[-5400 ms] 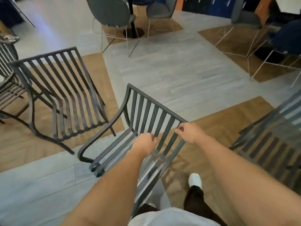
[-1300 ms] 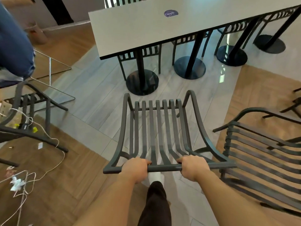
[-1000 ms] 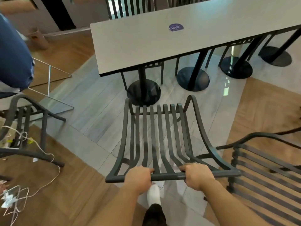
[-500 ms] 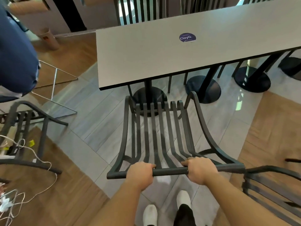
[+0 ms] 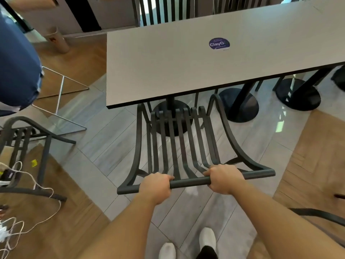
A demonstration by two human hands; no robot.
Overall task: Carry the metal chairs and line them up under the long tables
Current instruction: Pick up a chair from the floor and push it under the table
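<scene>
Chair, slatted metal, sits with its front edge just under the desk. Left hand and right hand have fingers curled round its top rail. It looks rigid and weighty; that rail seems the best hold.

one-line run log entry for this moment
phase: sliding in | left hand: grips top rail | right hand: grips top rail | metal chair: front at long table edge

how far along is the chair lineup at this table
Done: at least one slatted chair back stands at the long table's far side. In hand: left hand and right hand grip the top rail of a metal chair, its front just under the table edge. Left: another chair stands off to the left.
</scene>
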